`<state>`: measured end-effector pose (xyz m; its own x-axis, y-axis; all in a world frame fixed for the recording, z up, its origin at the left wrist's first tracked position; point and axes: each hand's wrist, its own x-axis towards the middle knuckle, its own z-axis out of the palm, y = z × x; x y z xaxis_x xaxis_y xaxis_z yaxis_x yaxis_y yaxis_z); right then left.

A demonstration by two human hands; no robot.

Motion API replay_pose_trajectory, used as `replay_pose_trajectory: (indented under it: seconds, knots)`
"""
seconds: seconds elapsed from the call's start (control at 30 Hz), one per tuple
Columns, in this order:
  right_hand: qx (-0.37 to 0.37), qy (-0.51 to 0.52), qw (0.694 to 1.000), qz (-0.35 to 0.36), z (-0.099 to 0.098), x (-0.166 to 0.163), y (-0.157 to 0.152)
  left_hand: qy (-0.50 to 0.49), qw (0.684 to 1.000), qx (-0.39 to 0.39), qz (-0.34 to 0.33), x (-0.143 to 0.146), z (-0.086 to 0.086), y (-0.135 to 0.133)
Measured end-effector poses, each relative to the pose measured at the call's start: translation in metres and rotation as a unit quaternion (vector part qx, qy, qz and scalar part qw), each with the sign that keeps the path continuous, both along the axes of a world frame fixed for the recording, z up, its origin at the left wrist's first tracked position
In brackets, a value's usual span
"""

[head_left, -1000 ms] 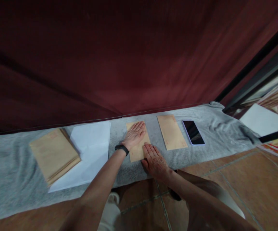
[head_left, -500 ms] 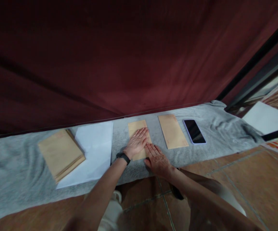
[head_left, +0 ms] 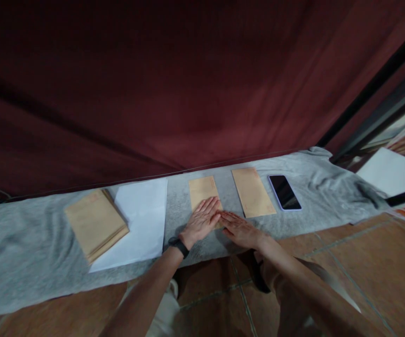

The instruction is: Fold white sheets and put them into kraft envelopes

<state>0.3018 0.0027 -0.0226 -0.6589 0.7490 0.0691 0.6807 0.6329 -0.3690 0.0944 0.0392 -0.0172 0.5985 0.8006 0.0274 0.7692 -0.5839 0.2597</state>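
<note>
A tan paper envelope point(head_left: 202, 187) lies on the grey cloth, its near part covered by my hands. My left hand point(head_left: 202, 221) rests flat on it with fingers stretched out; a black band circles that wrist. Beside it, my right hand point(head_left: 241, 230) lies flat with its fingertips touching the left hand, over the envelope's near right edge. Neither hand grips anything. A second tan envelope point(head_left: 254, 193) with faint red print lies just to the right, apart from both hands.
A phone point(head_left: 284, 193) in a lilac case lies right of the envelopes. To the left, a stack of tan envelopes point(head_left: 95, 222) partly covers white paper sheets point(head_left: 146, 220). Behind the grey cloth point(head_left: 30, 243) hangs a dark red curtain point(head_left: 188, 93). Tiled floor point(head_left: 220, 281) is in front.
Both hands have slid toward me along the envelope, uncovering more of its far part. My right hand has turned more sideways, its fingertips now against the left hand.
</note>
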Motion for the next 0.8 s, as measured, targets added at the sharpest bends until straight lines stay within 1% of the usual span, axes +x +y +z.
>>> replay_pose_trajectory:
  seconds: [0.23, 0.4, 0.53, 0.67, 0.8]
  knots:
    - [-0.086, 0.067, 0.994, 0.018, 0.015, 0.009, 0.013, 0.02, 1.0, 0.002, 0.001, 0.001, -0.001, -0.021]
    - [-0.106, 0.066, 0.991, 0.037, 0.023, 0.012, 0.016, 0.027, 0.999, 0.027, 0.005, 0.001, -0.003, -0.041]
    - [-0.1, 0.048, 0.993, 0.04, 0.026, 0.015, 0.016, 0.027, 0.998, 0.058, 0.005, 0.002, 0.001, -0.062]
    - [-0.072, 0.031, 0.996, 0.034, 0.025, 0.014, 0.013, 0.018, 0.996, 0.089, 0.021, 0.004, 0.003, -0.081]
    - [-0.037, 0.034, 0.999, -0.01, 0.018, 0.0, -0.002, 0.0, 0.994, 0.098, 0.043, 0.006, -0.004, -0.089]
